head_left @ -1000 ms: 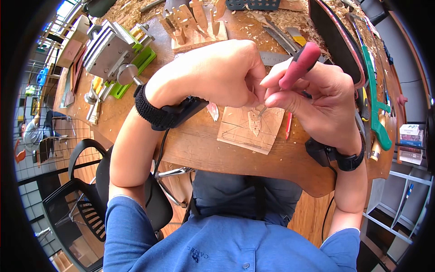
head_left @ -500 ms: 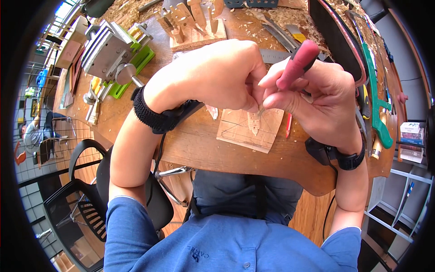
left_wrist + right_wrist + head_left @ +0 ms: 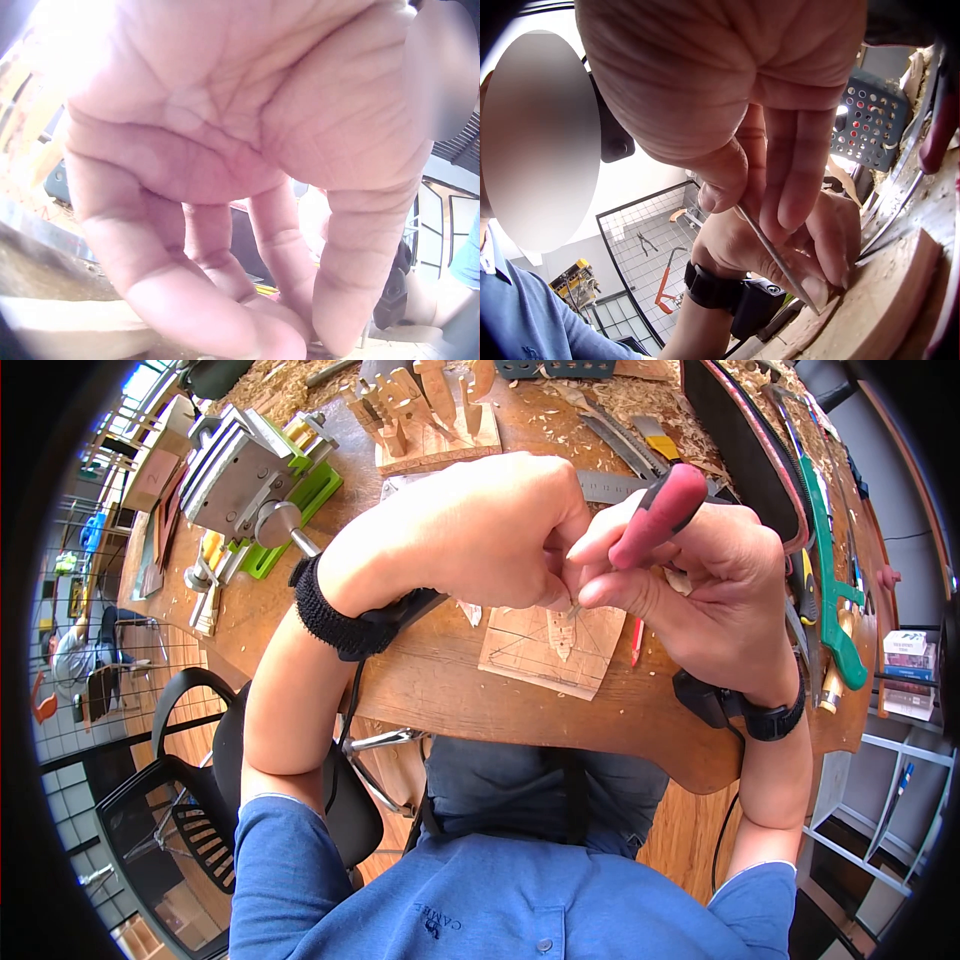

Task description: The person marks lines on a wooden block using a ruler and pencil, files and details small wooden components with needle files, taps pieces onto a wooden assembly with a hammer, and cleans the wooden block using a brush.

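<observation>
In the head view, the right hand (image 3: pixel 715 575) grips a tool by its dark-red handle (image 3: pixel 660 515), fingertips low on it. Its thin metal shaft (image 3: pixel 776 259) slants down in the right wrist view, the tip beside the left thumb. The left hand (image 3: pixel 480 535) is bent at the wrist, thumb and fingertips pinching around the upper end of a small, narrow, pointed wooden piece (image 3: pixel 562 638) with little holes. That piece lies on a flat wooden board (image 3: pixel 515 650) marked with pencil lines. In the left wrist view, the curled left hand (image 3: pixel 225 150) hides most of the contact.
A red pencil (image 3: pixel 637 640) lies right of the board. Behind the hands are a metal ruler (image 3: pixel 605 486) and a rack (image 3: pixel 430 455) of carved wooden pieces. A vise (image 3: pixel 240 485) stands left; a green-framed saw (image 3: pixel 827 590) lies right. Wood shavings cover the back.
Both hands stay together over the board. The tool's handle has shifted slightly, its top end now a little lower in the head view. The left hand has moved down very slightly.
</observation>
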Available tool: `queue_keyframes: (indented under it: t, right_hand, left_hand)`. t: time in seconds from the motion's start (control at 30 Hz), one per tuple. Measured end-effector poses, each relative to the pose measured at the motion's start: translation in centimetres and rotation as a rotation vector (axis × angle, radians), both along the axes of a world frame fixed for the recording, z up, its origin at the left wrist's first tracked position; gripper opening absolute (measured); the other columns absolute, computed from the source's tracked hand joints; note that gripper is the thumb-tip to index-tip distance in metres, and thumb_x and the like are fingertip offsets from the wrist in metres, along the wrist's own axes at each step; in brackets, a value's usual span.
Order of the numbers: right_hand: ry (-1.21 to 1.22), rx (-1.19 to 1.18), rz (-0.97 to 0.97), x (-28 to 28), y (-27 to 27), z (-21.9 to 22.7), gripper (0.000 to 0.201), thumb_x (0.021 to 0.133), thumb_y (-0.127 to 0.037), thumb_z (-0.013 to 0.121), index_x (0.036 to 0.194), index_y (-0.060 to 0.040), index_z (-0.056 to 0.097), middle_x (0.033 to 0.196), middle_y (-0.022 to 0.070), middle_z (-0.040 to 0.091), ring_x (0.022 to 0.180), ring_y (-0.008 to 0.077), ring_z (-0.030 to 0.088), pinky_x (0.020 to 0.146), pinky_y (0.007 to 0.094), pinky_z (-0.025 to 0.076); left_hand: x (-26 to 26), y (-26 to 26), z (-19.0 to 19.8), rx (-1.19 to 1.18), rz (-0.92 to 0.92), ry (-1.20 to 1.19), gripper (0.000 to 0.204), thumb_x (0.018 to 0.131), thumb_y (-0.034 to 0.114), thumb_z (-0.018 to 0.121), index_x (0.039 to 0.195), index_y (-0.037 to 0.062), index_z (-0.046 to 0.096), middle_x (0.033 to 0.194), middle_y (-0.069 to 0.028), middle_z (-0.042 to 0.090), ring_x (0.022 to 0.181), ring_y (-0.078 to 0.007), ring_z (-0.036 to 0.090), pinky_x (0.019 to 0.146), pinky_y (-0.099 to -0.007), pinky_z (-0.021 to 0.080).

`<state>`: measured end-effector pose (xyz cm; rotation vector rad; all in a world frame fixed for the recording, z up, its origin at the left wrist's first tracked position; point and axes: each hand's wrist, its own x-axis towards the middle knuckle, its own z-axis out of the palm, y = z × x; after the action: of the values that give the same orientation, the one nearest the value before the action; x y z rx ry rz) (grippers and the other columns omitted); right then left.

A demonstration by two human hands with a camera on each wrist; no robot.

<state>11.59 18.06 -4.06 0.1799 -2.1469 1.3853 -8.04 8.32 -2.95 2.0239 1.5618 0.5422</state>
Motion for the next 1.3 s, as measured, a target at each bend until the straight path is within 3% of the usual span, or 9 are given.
queue_keyframes:
  t: [0.6,0.67,0.8,0.9,0.97,1.3]
  right_hand:
    - [-0.084,-0.057,0.015,0.3,0.0,0.1,0.016,0.091,0.008,0.074,0.101,0.0075,0.061,0.100,0.0211,0.074,0.084,0.0249,0.076,0.073,0.0365,0.067]
    - [-0.085,-0.057,0.015,0.3,0.1,0.1,0.017,0.091,0.008,0.074,0.101,0.0076,0.061,0.100,0.0210,0.074,0.084,0.0250,0.076,0.073,0.0366,0.067]
    - [-0.075,-0.049,0.012,0.3,0.0,0.1,0.017,0.090,0.008,0.075,0.101,0.0077,0.061,0.100,0.0207,0.074,0.084,0.0253,0.076,0.073,0.0372,0.066]
    - [-0.066,-0.041,0.012,0.2,0.1,0.0,0.017,0.090,0.007,0.075,0.100,0.0074,0.062,0.100,0.0203,0.075,0.082,0.0251,0.076,0.073,0.0371,0.066]
    - [-0.055,-0.035,0.016,0.2,0.1,0.0,0.017,0.089,0.007,0.076,0.099,0.0071,0.062,0.099,0.0199,0.075,0.082,0.0250,0.076,0.073,0.0369,0.066]
    - [-0.015,0.150,-0.035,0.1,-0.8,0.8,0.016,0.085,0.007,0.079,0.089,0.0018,0.065,0.085,0.0133,0.075,0.075,0.0207,0.074,0.069,0.0318,0.061]
  left_hand:
    - [0.2,-0.4,0.3,0.028,-0.063,-0.026,0.022,0.081,0.019,0.079,0.082,-0.0013,0.070,0.070,-0.0227,0.066,0.067,-0.0408,0.067,0.060,-0.0446,0.053]
    - [0.7,-0.4,1.4,-0.194,0.007,0.168,0.018,0.078,0.012,0.087,0.093,0.0166,0.079,0.092,-0.0072,0.070,0.085,-0.0266,0.068,0.075,-0.0367,0.053]
    - [0.7,-0.4,1.5,-0.191,0.003,0.181,0.018,0.078,0.012,0.086,0.094,0.0171,0.079,0.093,-0.0072,0.070,0.085,-0.0266,0.068,0.075,-0.0370,0.054]
    - [0.6,-0.5,1.3,-0.203,0.015,0.188,0.017,0.078,0.012,0.086,0.093,0.0146,0.077,0.094,-0.0080,0.070,0.085,-0.0271,0.069,0.074,-0.0376,0.054]
    - [0.2,-0.6,0.5,-0.003,-0.022,0.029,0.017,0.080,0.015,0.078,0.082,-0.0004,0.072,0.071,-0.0225,0.067,0.070,-0.0411,0.069,0.060,-0.0456,0.053]
    - [0.1,-0.6,0.9,0.024,-0.030,0.102,0.014,0.076,0.010,0.078,0.084,0.0000,0.073,0.076,-0.0217,0.070,0.074,-0.0390,0.071,0.064,-0.0443,0.054]
